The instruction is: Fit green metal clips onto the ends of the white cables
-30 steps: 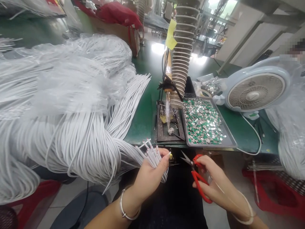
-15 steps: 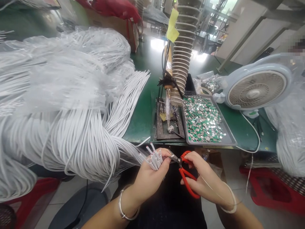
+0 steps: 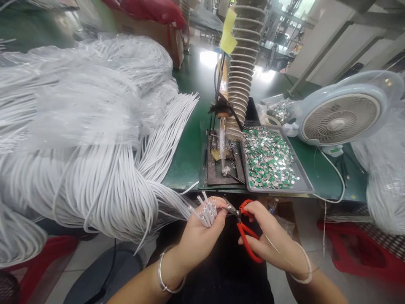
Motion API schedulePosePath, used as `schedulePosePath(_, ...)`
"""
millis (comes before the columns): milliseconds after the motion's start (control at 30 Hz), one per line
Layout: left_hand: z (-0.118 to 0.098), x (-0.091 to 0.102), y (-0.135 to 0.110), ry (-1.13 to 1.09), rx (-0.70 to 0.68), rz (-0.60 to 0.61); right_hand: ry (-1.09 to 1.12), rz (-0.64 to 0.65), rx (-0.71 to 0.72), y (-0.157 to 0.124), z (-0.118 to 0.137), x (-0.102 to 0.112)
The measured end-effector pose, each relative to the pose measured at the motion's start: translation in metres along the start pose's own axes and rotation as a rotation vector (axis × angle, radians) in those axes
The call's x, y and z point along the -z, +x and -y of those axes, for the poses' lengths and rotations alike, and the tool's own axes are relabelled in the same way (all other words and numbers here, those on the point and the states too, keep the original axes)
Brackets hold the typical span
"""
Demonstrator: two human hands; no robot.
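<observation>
My left hand point(image 3: 202, 230) grips a small bunch of white cable ends point(image 3: 207, 213), whose cut tips fan upward. These cables run left into a huge bundle of white cables point(image 3: 82, 185), partly under clear plastic film point(image 3: 95, 97). My right hand point(image 3: 268, 232) holds red-handled scissors point(image 3: 247, 238), with the steel blades point(image 3: 230, 208) right beside the cable ends. I cannot tell whether the blades touch a cable. Behind my hands, at the near edge of the green workbench point(image 3: 186, 164), stands a soldering iron in a metal stand point(image 3: 223, 147).
A metal tray point(image 3: 268, 158) of small silver-and-green metal pieces sits on the bench. Beyond it stand a pale blue fan point(image 3: 340, 118) and a ribbed grey duct point(image 3: 245, 71). A red stool point(image 3: 354, 249) stands on the floor at right.
Since one second ago, my right hand has moved left, bringing the scissor blades up to the cable ends. My left hand has turned its bunch slightly. The last half second shows little movement.
</observation>
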State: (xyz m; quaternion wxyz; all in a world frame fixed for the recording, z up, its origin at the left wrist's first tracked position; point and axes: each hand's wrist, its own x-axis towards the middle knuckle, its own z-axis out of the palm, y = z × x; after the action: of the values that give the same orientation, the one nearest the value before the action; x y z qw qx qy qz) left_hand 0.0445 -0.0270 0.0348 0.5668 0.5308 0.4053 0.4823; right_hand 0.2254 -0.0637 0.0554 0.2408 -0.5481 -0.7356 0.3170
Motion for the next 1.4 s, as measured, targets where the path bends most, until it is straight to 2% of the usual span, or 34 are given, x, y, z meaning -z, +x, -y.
schedulePosePath(233, 0.004, 0.001, -0.002, 0.069, -0.029, 0.026, -0.038, 0.023, -0.050, -0.002, 0.001, -0.001)
schedulePosePath(433, 0.006, -0.001, -0.004, 0.023, -0.005, -0.001, -0.076, 0.045, -0.063, -0.002, 0.001, -0.001)
schedulePosePath(700, 0.016, 0.005, -0.003, 0.101, 0.012, -0.261, -0.082, -0.007, -0.043, -0.005, -0.003, -0.003)
schedulePosePath(767, 0.017, 0.005, -0.003, 0.118, -0.002, -0.220, -0.079, -0.001, -0.053, -0.005, -0.004, -0.003)
schedulePosePath(867, 0.017, 0.003, -0.004, 0.145, -0.021, -0.057, -0.066, 0.025, -0.068, -0.006, -0.005, -0.004)
schedulePosePath(933, 0.016, 0.002, -0.005, 0.171, -0.022, 0.006, -0.057, 0.044, -0.074, -0.006, -0.005, -0.004)
schedulePosePath(1100, 0.015, 0.001, -0.006, 0.272, -0.035, 0.026, -0.058, 0.067, -0.085, -0.007, -0.005, -0.005)
schedulePosePath(1400, 0.014, 0.002, -0.007, 0.387, -0.184, 0.049, -0.079, 0.077, -0.086, -0.007, -0.004, -0.005)
